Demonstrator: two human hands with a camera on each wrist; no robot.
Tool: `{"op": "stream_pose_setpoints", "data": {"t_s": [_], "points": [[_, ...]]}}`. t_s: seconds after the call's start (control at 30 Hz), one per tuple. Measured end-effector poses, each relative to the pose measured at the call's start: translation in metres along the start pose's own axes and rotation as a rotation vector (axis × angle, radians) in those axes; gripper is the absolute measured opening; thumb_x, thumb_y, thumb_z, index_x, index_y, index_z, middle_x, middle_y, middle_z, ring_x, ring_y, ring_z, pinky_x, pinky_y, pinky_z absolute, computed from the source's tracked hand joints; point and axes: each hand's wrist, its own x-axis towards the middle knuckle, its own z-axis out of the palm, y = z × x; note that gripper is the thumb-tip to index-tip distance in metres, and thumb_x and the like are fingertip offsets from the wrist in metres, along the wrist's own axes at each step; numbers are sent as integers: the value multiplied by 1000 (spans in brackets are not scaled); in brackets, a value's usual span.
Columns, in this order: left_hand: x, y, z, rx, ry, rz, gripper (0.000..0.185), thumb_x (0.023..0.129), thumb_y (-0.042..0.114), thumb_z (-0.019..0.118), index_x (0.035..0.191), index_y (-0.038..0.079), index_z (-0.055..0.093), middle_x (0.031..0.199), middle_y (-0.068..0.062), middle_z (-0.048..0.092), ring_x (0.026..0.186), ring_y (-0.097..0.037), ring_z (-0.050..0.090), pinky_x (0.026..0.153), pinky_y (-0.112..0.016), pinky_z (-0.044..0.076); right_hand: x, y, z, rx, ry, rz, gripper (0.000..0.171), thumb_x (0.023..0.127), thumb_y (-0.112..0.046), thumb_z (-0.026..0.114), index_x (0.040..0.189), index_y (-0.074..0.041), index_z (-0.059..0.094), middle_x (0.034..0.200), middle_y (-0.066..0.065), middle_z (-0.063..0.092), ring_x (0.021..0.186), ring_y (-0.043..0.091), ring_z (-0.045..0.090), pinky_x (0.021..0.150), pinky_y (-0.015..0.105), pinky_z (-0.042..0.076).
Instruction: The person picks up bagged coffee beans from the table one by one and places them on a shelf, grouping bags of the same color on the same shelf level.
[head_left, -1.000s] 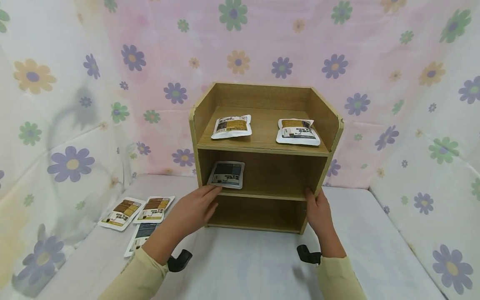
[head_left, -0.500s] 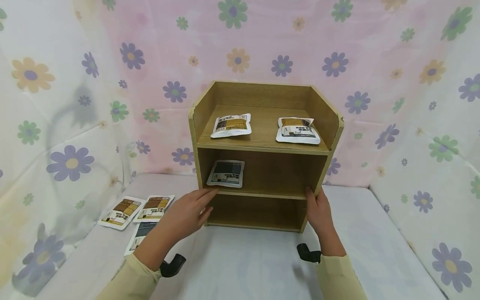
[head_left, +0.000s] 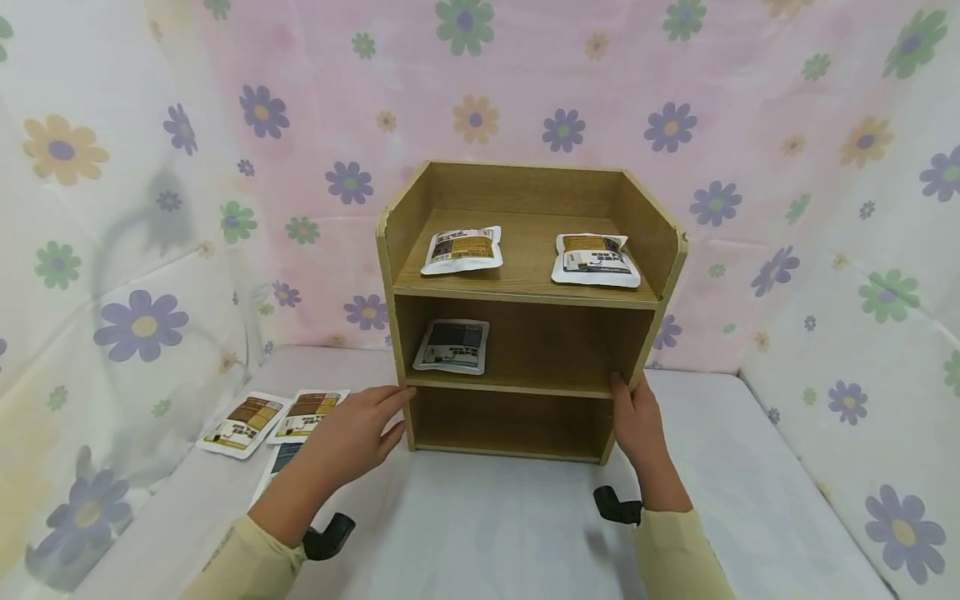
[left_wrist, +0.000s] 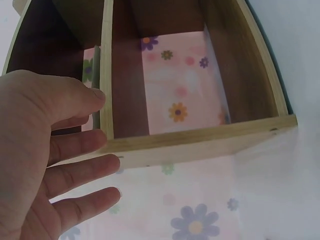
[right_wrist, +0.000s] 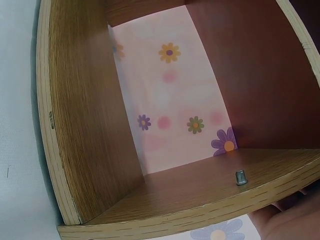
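A cloth printed with flowers hangs behind and on both sides, and the table (head_left: 487, 533) has a pale cover with faint flowers too. On it stands a small wooden shelf (head_left: 525, 292) with three levels. Two packets lie on the top level, one at the left (head_left: 462, 249) and one at the right (head_left: 596, 260), and a darker packet (head_left: 453, 346) lies on the middle level near the left wall. Three more packets (head_left: 273, 421) lie on the table, left of the shelf.

My left hand (head_left: 356, 429) is beside the left front edge of the shelf, fingers straight and a little spread, holding nothing; I cannot tell if the fingertips touch the wood. My right hand (head_left: 637, 421) rests against the right front corner, with the thumb on the front edge, and it seems to steady the shelf.

I judge the step is the filling of the shelf, between two packets. The next move would call for the left hand to go to the packets on the table and pick up one flat.

The packets have brown, yellow and dark labels, but the writing is too small to read.
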Motion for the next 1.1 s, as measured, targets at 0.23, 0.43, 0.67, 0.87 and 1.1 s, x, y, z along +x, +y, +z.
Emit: {"op": "stream_pose_setpoints", "data": {"t_s": [0.23,0.43,0.67,0.87,1.1], "points": [[-6,-8,2,-1,-16,-17,42,89,23,68,126,5,62,121,-12,66,110,-30,65,92,-46,54,1,1,1,4,0,-10,63,102,-53,24,155,-20,19,150,19,40,131,44,46,102,65,39],[-11,-14,1,-9,-74,-57,43,90,24,67,129,7,60,122,-12,66,111,-32,64,93,-48,53,1,1,1,3,-2,-3,63,102,-53,24,155,-20,18,151,18,39,132,44,45,103,65,39],[-14,-20,1,-25,-105,-78,43,89,23,68,129,7,60,121,-13,66,111,-33,63,94,-49,53,1,0,0,3,1,5,63,102,-54,24,155,-20,19,150,18,39,132,44,45,103,66,38],[-18,-26,3,-21,-142,-92,43,88,23,69,127,7,62,121,-12,66,112,-35,63,94,-51,52,0,0,0,14,-3,5,63,102,-54,24,155,-20,19,150,18,40,132,44,45,103,66,39],[-25,-35,7,-35,-158,-106,43,88,23,69,127,8,62,122,-12,66,111,-34,63,93,-51,52,-1,-2,0,17,2,-16,63,102,-51,26,155,-16,20,148,21,41,130,44,48,101,65,42]]}}
